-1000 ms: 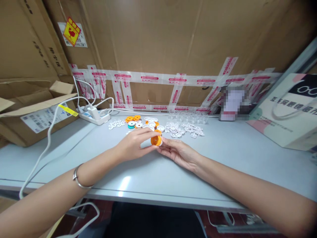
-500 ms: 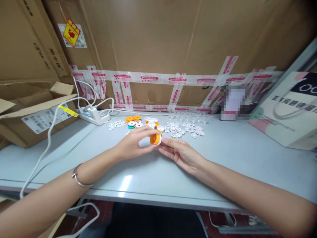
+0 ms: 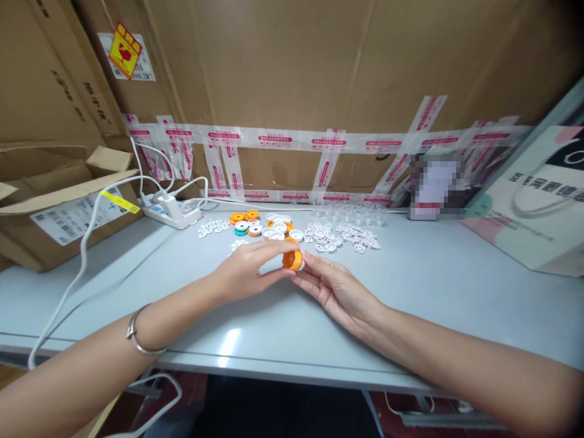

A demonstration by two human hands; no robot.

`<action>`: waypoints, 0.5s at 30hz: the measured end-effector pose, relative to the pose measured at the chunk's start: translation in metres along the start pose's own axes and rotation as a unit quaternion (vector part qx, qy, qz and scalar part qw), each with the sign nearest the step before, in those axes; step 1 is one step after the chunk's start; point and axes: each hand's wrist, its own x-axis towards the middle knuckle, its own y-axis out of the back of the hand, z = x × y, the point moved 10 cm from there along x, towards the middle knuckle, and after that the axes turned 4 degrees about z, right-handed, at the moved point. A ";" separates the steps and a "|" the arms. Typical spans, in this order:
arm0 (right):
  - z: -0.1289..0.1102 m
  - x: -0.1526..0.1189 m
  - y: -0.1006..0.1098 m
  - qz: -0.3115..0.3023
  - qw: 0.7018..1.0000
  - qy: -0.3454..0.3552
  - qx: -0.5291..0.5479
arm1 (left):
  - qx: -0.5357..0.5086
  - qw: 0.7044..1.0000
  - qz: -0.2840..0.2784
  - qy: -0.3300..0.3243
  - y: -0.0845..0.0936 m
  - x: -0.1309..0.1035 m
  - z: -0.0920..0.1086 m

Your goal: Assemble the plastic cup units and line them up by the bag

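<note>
Between my two hands, above the table, is a small orange plastic cap with a white part on its right side. My left hand grips its rim from the left, thumb below and fingers above. From the right, my right hand pinches the white side, which its fingers partly cover. The hollow of the cap faces left. Just behind the hands lie white and orange round caps, one of them with a teal base. Small white discs lie to their left.
White openwork plastic pieces and clear round cups lie farther back. A power strip with white cables and an open carton stand at left. A blurred phone and a paper bag are at right.
The orange cap and both hands sit slightly farther right in view. The cap has turned a little, and its white part shows less. Both hands still hold it.
</note>
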 end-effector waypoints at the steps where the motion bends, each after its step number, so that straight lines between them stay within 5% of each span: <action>1: 0.000 0.000 0.001 0.005 1.000 -0.001 -0.001 | -0.003 1.000 -0.003 0.008 -0.001 -0.001 -0.002; 15: 0.005 0.004 0.005 0.001 1.000 -0.021 0.008 | 0.017 1.000 0.001 -0.019 -0.007 0.000 0.008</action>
